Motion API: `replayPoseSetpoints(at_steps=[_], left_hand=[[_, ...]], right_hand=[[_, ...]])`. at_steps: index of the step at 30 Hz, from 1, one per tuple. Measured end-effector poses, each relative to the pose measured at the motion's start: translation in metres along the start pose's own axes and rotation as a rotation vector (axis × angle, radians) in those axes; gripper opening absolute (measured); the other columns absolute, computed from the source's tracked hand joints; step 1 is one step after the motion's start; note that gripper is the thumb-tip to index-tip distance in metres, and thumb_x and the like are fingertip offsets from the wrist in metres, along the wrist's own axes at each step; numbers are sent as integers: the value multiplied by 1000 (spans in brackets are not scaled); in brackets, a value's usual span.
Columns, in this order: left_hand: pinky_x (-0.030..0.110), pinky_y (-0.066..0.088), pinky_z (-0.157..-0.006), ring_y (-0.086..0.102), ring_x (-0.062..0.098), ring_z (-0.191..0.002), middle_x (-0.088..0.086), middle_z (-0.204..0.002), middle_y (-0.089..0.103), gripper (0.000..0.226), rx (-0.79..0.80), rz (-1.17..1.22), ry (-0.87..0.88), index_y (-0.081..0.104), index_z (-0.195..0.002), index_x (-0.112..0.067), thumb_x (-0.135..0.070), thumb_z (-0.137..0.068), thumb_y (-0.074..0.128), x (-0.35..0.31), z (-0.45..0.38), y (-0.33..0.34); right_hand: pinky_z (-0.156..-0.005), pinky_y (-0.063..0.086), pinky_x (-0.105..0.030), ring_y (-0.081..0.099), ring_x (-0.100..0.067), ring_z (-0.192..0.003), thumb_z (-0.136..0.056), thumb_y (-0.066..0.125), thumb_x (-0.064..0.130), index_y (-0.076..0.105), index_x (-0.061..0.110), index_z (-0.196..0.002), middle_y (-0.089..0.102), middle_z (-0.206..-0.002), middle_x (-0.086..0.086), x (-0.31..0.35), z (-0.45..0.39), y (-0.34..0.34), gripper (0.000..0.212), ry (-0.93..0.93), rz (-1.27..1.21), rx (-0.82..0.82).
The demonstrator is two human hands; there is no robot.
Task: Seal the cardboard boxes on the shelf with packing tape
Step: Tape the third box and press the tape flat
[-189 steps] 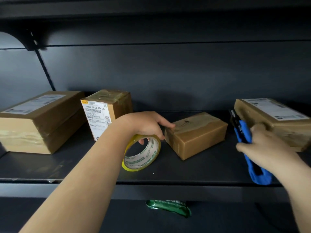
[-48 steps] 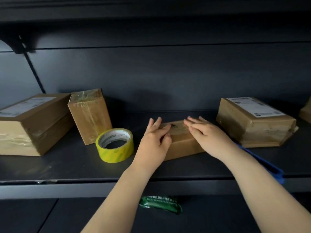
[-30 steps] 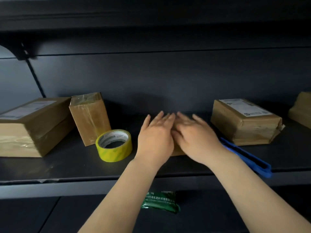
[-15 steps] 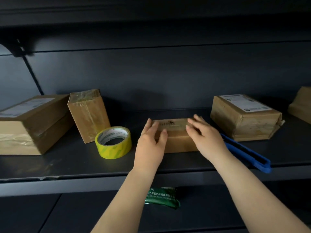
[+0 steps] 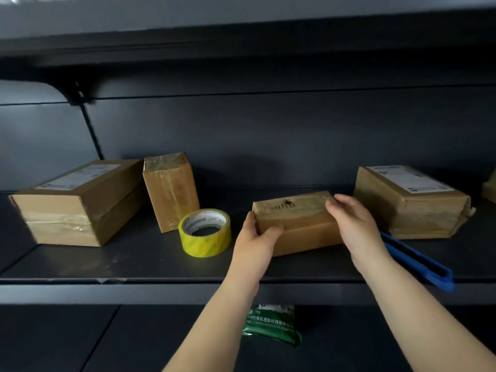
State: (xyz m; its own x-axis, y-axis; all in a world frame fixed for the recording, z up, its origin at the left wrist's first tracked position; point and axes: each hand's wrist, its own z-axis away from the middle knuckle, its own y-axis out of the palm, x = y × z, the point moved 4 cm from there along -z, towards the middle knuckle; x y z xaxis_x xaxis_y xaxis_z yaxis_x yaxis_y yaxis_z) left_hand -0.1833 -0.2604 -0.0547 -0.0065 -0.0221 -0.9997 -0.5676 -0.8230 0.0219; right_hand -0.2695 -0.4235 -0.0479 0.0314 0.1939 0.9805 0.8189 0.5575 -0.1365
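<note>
A small taped cardboard box (image 5: 298, 224) lies in the middle of the dark shelf (image 5: 134, 261). My left hand (image 5: 255, 240) grips its left end, thumb on the front face. My right hand (image 5: 354, 226) holds its right end, fingers over the top edge. A yellow roll of packing tape (image 5: 205, 232) lies flat just left of my left hand. A blue tape cutter (image 5: 418, 261) lies on the shelf behind my right forearm.
A large labelled box (image 5: 77, 202) sits far left, an upright taped box (image 5: 171, 189) beside it. Another labelled box (image 5: 410, 202) stands at the right, and a box corner (image 5: 489, 189) shows at the frame edge. A green packet (image 5: 271, 326) lies on the lower shelf.
My hands slid outward from the box's top to its two ends. The left hand now wraps the left end, the right hand covers the right end.
</note>
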Motion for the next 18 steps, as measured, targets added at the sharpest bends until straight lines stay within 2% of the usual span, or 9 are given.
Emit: replayPoseSetpoints(at_steps=[2, 4, 6, 8, 10, 12, 14, 16, 18], left_hand=[[19, 33, -98, 40, 3, -126, -18, -138, 39, 65, -21, -78, 77, 25, -144, -29, -26, -88, 58, -7, 6, -5], [20, 34, -101, 36, 4, -130, -17, -140, 39, 60, -70, -150, 202, 31, -142, -27, -26, -89, 58, -17, 12, -16], [10, 41, -86, 52, -8, -107, -29, -112, 57, 36, -151, -274, 435, 53, -121, -36, -23, -88, 58, -31, 18, -36], [19, 48, -78, 59, -3, -86, -27, -91, 62, 23, -292, -557, 576, 62, -106, -33, -22, -86, 59, -40, 21, -56], [38, 43, -90, 61, 15, -97, -13, -102, 65, 24, -401, -906, 554, 63, -109, -27, -28, -85, 58, -39, 17, -68], [40, 28, -102, 53, 13, -114, -12, -117, 62, 30, -379, -1164, 386, 58, -116, -31, -39, -87, 54, -28, 9, -74], [39, 22, -105, 50, 8, -117, -14, -119, 61, 35, -340, -1298, 333, 54, -122, -35, -42, -88, 53, -18, 7, -75], [45, 32, -98, 60, 16, -106, -8, -105, 68, 34, -311, -1315, 350, 64, -112, -28, -24, -79, 70, -18, 13, -79], [53, 45, -78, 69, 29, -78, 4, -80, 73, 35, -385, -1240, 457, 72, -89, -15, -3, -57, 84, -20, 19, -87]], right_hand=[[-97, 31, -27, 40, -10, -125, -89, 55, 37, 41, 28, -136, 43, -141, 7, 10, 7, -4, 49, -101, 89, 3], [-96, 30, -28, 36, -13, -128, -89, 50, 44, 37, 34, -137, 41, -143, 8, 23, 22, -8, 51, -235, 340, -20], [-93, 35, -40, 37, -21, -125, -89, 38, 54, 39, 34, -136, 45, -140, 4, 37, 42, -1, 52, -459, 727, -87], [-88, 36, -47, 38, -28, -121, -85, 24, 63, 39, 34, -137, 47, -139, 2, 46, 61, 24, 62, -584, 1040, -104], [-89, 29, -50, 33, -29, -124, -79, 12, 71, 32, 37, -140, 41, -144, 2, 44, 71, 58, 73, -567, 1188, 20], [-94, 18, -54, 23, -27, -130, -77, 7, 76, 24, 36, -143, 31, -149, 4, 33, 73, 86, 79, -544, 1261, 152], [-98, 15, -56, 26, -26, -131, -83, 19, 71, 31, 33, -140, 36, -145, 3, 30, 68, 94, 70, -568, 1270, 166], [-99, 17, -56, 40, -25, -126, -86, 35, 60, 44, 30, -133, 49, -136, 3, 34, 62, 89, 56, -627, 1250, 170], [-103, 12, -50, 42, -21, -127, -84, 39, 48, 46, 29, -130, 51, -135, 4, 34, 54, 82, 50, -668, 1211, 240]])
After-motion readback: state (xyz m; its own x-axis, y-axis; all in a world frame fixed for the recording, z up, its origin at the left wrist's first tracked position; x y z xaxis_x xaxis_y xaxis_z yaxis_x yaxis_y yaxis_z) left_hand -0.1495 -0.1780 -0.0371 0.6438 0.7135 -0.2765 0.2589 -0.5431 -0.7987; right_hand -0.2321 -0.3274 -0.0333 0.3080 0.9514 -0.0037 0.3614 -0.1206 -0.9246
